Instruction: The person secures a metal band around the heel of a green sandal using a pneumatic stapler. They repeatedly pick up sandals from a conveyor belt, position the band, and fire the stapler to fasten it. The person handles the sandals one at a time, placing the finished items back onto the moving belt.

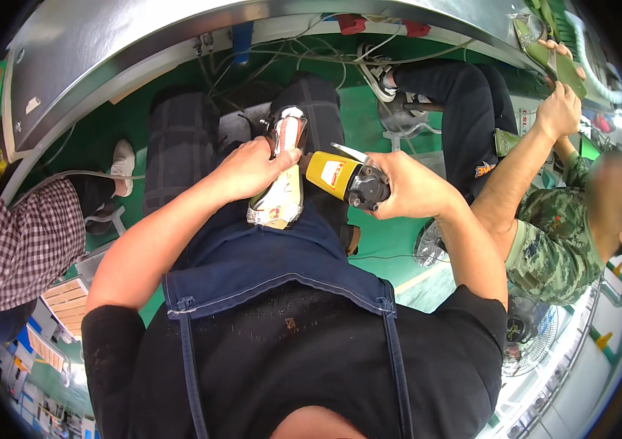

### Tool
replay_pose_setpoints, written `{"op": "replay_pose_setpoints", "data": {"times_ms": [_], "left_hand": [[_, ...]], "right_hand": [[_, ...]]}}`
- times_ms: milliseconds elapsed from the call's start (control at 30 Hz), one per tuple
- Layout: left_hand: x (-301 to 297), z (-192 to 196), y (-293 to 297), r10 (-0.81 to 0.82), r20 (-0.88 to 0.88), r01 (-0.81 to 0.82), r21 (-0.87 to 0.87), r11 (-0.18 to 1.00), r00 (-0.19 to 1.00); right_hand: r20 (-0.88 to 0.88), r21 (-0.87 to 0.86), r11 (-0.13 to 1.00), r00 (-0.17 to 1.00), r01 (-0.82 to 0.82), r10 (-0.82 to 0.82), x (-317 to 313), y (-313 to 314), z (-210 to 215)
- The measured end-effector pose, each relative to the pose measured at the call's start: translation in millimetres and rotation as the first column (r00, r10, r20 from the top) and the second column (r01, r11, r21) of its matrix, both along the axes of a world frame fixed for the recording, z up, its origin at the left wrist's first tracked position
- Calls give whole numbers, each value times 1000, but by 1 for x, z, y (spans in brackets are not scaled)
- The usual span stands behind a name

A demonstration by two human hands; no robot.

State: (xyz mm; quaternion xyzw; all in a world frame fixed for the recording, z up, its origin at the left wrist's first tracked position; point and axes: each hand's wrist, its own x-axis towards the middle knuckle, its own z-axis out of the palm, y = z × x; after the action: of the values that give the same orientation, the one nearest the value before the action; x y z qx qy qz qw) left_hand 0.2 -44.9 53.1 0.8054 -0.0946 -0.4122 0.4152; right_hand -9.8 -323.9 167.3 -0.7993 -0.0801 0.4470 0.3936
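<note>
A shoe upper [281, 194] on a last rests over my lap with its pale bottom turned up and its edges folded in. My left hand [256, 168] is closed around its side, thumb laid across the bottom. In my right hand [410, 186] I grip a yellow and black power hand tool [331, 175] with a silver lever. The tool points left, its dark nose close to the shoe's right side by my left thumb. Whether the nose touches the shoe I cannot tell. My blue apron [274, 252] lies beneath.
A metal workbench [128, 51] curves across the far side, with loose cables [274, 58] below it. At right a person in a camouflage shirt [556, 219] holds a green piece [563, 69]. Someone in a checked shirt [32, 241] sits at left. A fan [534, 333] stands lower right.
</note>
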Motion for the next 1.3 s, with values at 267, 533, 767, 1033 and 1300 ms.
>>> {"op": "replay_pose_setpoints", "data": {"times_ms": [267, 533, 767, 1033, 1300], "left_hand": [[-1, -9, 5, -18, 9, 18, 11, 1000, 1000], [-4, -6, 9, 48, -4, -48, 0, 999, 999], [-32, -19, 14, 204, 23, -200, -106, 974, 979], [-43, -35, 16, 299, 269, -255, -186, 949, 916], [-41, -36, 20, 272, 290, -234, -161, 959, 917]], "right_hand": [[6, -77, 989, 992, -125, 126, 16, 9, 13], [-29, -140, 990, 999, -32, 28, 22, 6, 19], [571, 82, 970, 787, 229, -234, 68, 11, 74], [782, -533, 802, 520, 271, 343, 175, 86, 75], [672, -386, 921, 666, -58, 324, 121, 86, 39]]}}
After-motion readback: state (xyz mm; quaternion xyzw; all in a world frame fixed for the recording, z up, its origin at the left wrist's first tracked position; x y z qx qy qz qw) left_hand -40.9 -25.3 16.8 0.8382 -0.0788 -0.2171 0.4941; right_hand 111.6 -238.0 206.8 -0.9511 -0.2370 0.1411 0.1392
